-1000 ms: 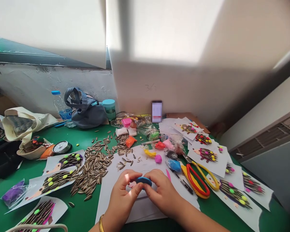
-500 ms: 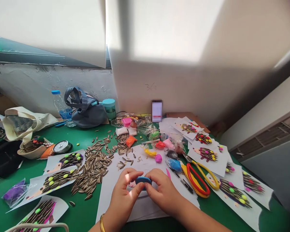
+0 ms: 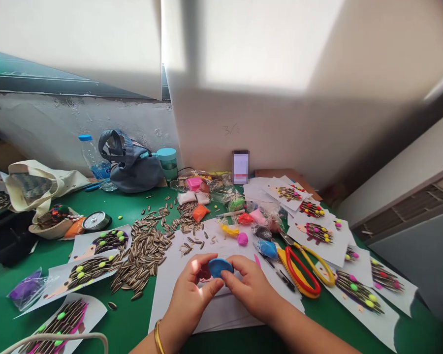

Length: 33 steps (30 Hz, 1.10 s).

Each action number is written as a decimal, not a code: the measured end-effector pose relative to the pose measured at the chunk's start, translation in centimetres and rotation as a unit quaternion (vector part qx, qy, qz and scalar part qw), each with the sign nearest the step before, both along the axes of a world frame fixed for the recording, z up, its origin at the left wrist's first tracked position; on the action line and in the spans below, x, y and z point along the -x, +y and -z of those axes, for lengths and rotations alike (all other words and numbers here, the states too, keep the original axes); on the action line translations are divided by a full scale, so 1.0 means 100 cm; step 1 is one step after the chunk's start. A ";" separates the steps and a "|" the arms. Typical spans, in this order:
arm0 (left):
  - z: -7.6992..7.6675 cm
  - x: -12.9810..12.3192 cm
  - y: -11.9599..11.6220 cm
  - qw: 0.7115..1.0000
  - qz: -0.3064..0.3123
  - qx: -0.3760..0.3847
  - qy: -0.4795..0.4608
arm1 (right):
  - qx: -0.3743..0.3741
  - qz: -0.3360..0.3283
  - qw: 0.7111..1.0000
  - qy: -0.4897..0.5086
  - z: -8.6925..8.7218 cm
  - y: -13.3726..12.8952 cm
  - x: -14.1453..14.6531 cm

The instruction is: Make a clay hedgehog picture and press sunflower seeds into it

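Observation:
A flattened blue disc of modelling clay [image 3: 220, 267] is pinched between my two hands, its broad face tilted up. My left hand [image 3: 194, 285], with a gold bangle at the wrist, holds its left edge between thumb and fingers. On the other side my right hand [image 3: 248, 286] grips it, thumb pressed on its face. Beneath both hands lie white paper sheets [image 3: 170, 295]; a pinkish patch on the top one is partly hidden. Just beyond are a magenta clay ball [image 3: 242, 239], a yellow clay piece [image 3: 229, 230] and a packet of blue clay [image 3: 267, 248].
Sunflower seeds [image 3: 145, 250] are heaped left of the paper. Scissors with red and yellow handles [image 3: 302, 270] and pens [image 3: 282, 275] lie at right. Seed hedgehog pictures [image 3: 360, 290] flank both sides. A phone [image 3: 240, 167], grey bag [image 3: 136, 169] and bottle [image 3: 96, 160] stand behind.
The blue clay has tipped from nearly edge-on to showing its broad round face. My hands have shifted slightly apart around it, still holding it.

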<state>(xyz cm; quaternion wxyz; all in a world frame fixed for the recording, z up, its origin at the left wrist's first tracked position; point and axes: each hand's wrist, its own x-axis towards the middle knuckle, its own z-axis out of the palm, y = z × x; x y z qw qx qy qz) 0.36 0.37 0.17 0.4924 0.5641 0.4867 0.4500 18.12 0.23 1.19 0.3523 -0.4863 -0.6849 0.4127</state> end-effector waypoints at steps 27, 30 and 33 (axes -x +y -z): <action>0.002 -0.003 0.001 0.992 0.002 0.086 -0.097 | -0.002 -0.019 1.000 -0.021 0.003 0.000 -0.001; 0.000 -0.002 0.002 0.991 -0.022 0.090 -0.096 | -0.021 -0.007 0.999 -0.028 0.003 0.000 -0.001; -0.003 -0.001 0.003 0.990 -0.018 0.102 -0.095 | -0.033 -0.012 0.999 -0.036 0.004 0.000 -0.001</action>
